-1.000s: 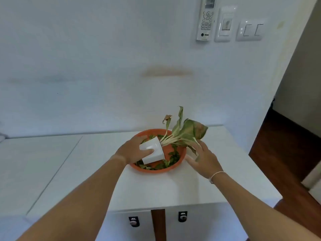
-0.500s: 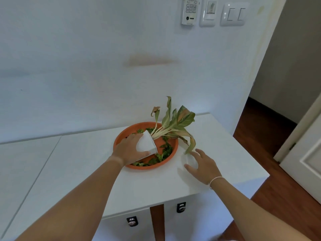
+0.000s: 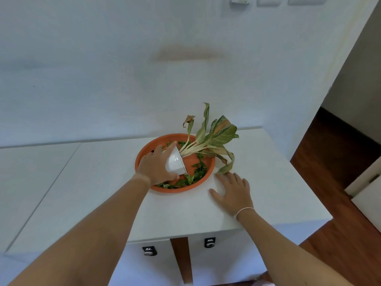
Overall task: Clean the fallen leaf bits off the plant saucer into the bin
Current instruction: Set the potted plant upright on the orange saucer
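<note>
An orange plant saucer (image 3: 144,153) sits on the white table (image 3: 99,182) near the wall. Green leaf bits (image 3: 195,174) lie scattered in its front and right part. A small white pot (image 3: 175,163) with a wilting plant (image 3: 214,137) is tipped on its side over the saucer, leaves pointing right. My left hand (image 3: 153,167) grips the pot from the left. My right hand (image 3: 232,189) rests flat on the table just right of the saucer, fingers spread, holding nothing. One drooping leaf tip hangs close to its fingertips. No bin is in view.
The table's right edge (image 3: 299,182) drops to a dark wooden floor (image 3: 334,153). A white wall (image 3: 144,69) stands close behind the saucer, with switch plates at the top. Two latches (image 3: 209,242) sit on the table's front. A white door (image 3: 367,195) is at the far right.
My left hand has tipped the pot further onto its side. My right hand has drawn back from the leaves and settled flat on the table. The camera has tilted downward.
</note>
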The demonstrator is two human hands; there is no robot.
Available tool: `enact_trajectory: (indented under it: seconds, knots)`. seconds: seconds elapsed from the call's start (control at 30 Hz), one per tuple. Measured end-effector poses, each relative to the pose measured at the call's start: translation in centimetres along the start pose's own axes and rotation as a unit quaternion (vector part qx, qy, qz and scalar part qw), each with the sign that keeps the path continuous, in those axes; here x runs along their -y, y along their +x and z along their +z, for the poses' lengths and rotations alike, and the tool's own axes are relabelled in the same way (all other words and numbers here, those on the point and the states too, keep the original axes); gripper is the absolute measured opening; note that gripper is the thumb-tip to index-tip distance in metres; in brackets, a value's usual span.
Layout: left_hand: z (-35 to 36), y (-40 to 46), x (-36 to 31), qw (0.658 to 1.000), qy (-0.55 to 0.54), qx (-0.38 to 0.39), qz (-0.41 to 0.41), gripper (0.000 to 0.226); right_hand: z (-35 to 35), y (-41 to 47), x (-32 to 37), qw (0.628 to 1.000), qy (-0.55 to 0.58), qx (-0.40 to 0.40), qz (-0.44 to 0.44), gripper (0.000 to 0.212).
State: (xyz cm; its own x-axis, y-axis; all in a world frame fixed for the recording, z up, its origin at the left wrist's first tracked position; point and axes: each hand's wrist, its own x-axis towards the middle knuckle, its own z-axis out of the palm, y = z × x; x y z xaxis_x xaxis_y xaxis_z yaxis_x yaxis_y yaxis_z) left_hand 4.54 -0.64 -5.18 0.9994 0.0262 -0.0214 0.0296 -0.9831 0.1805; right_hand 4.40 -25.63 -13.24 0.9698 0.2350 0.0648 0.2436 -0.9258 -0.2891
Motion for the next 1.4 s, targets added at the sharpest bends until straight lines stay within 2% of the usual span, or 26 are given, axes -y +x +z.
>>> enact_trajectory:
  seconds: [0.13, 0.23, 0.33, 0.47, 0.67, 0.9, 1.23, 1.4]
  knots:
    - [-0.1, 0.5, -0.3, 0.999, 0.039, -0.003, 0.009, 0.114, 0.5, 0.3, -0.2, 1.000, 0.008, 0.002, 0.003, 0.075]
    - [0.0, 0.6, -1.1, 1.000, 0.023, 0.010, -0.006, 0.102, 0.8, 0.4, -0.4, 1.000, 0.009, 0.005, 0.004, 0.073]
    - [-0.1, 0.8, -1.2, 1.000, 0.015, -0.013, -0.002, 0.089, 0.8, 0.4, -0.4, 1.000, 0.016, -0.003, 0.003, 0.074]
    - [-0.6, 0.9, -1.0, 1.000, 0.007, -0.016, 0.010, 0.086, 0.8, 0.3, -0.5, 1.000, 0.018, -0.007, 0.002, 0.075]
    - [-1.7, 0.8, -0.9, 0.988, -0.133, -0.066, -0.051, 0.078, 0.5, 0.1, -0.5, 1.000, 0.022, -0.002, -0.002, 0.080]
    - [-1.4, 1.5, -0.9, 0.942, -0.309, -0.082, -0.098, 0.066, 0.4, 0.1, -0.3, 1.000, 0.018, 0.010, 0.006, 0.084]
    - [0.4, 2.6, -0.3, 0.883, -0.441, -0.114, -0.113, 0.070, 0.5, 0.2, -0.3, 1.000, 0.024, 0.013, 0.016, 0.081]
    - [2.0, 2.7, 0.3, 0.875, -0.461, -0.111, -0.101, 0.071, 0.6, 0.3, -0.3, 1.000, 0.023, 0.010, 0.019, 0.081]
